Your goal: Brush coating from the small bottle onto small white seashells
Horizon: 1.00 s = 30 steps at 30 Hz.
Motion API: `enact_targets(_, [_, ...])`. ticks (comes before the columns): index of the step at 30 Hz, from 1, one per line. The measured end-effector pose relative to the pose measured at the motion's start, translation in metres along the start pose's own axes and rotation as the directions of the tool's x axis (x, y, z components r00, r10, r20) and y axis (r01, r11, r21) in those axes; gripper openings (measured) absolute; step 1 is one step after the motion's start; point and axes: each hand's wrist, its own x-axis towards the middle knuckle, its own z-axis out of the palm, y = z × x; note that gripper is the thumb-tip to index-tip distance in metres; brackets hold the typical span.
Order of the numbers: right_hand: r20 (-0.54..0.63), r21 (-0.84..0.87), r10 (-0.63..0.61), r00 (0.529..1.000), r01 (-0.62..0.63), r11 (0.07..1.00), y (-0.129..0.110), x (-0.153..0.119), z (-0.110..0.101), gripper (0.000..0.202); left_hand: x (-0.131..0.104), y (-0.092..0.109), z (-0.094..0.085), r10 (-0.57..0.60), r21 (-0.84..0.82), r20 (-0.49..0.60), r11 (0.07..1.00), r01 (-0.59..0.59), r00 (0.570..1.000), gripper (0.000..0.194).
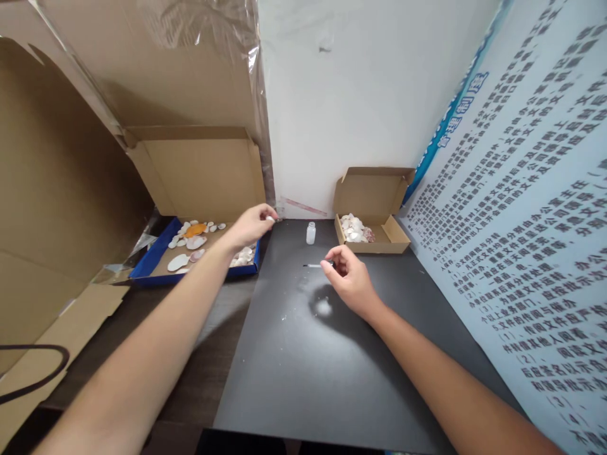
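My left hand (251, 226) is raised over the right rim of the blue-edged shell box, its fingertips pinched on a small white shell (270, 218). My right hand (347, 273) is above the dark board, with thumb and fingers closed on a small brush (312, 265). The brush has a thin pale stem with a dark tip pointing left; its other end is mostly hidden by the fingers. Beyond it, a small white bottle (310, 234) stands upright without a cap.
A blue-edged cardboard box (161, 268) with several shells and an orange piece (195, 230) lies at left. At back right, an open carton (372, 245) holds a heap of shells (353, 229). White specks dot the dark board (284, 392). A printed poster (521, 208) borders the right side.
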Motion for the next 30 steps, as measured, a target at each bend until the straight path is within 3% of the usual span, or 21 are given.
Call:
enact_targets(4, [-0.169, 0.065, 0.09, 0.981, -0.08, 0.995, 0.013, 0.008, -0.014, 0.026, 0.002, 0.013, 0.049, 0.029, -0.057, 0.114, 0.998, -0.023, 0.993, 0.016])
enact_targets(9, [-0.22, 0.064, 0.08, 0.972, -0.068, 0.996, 0.023, 0.014, -0.027, 0.028, 0.001, 0.007, 0.083, -0.003, -0.005, 0.063, 1.0, 0.004, 0.998, 0.02])
enact_targets(14, [-0.226, -0.014, 0.023, 0.974, -0.027, 1.0, 0.021, 0.014, -0.026, 0.023, 0.002, 0.004, 0.091, -0.039, 0.059, 0.021, 0.998, 0.038, 0.999, 0.025])
enact_targets(18, [-0.202, -0.033, 0.015, 0.979, -0.022, 0.999, 0.015, 0.012, -0.028, 0.021, 0.006, 0.005, 0.097, -0.015, 0.094, 0.049, 0.996, 0.011, 0.999, 0.027])
enact_targets(21, [-0.19, -0.039, 0.013, 0.982, -0.021, 0.999, 0.011, 0.01, -0.03, 0.022, 0.009, 0.006, 0.103, 0.044, 0.108, 0.076, 0.993, -0.052, 0.996, 0.032])
enact_targets(26, [-0.235, -0.048, -0.026, 0.972, 0.015, 0.999, 0.005, 0.01, -0.034, 0.022, 0.006, 0.007, 0.108, 0.153, 0.164, 0.108, 0.972, -0.17, 0.982, 0.025])
enact_targets(30, [-0.355, -0.1, -0.083, 0.931, 0.05, 0.994, -0.002, 0.013, -0.043, 0.022, -0.003, 0.014, 0.106, 0.337, 0.256, 0.186, 0.89, -0.377, 0.923, 0.026])
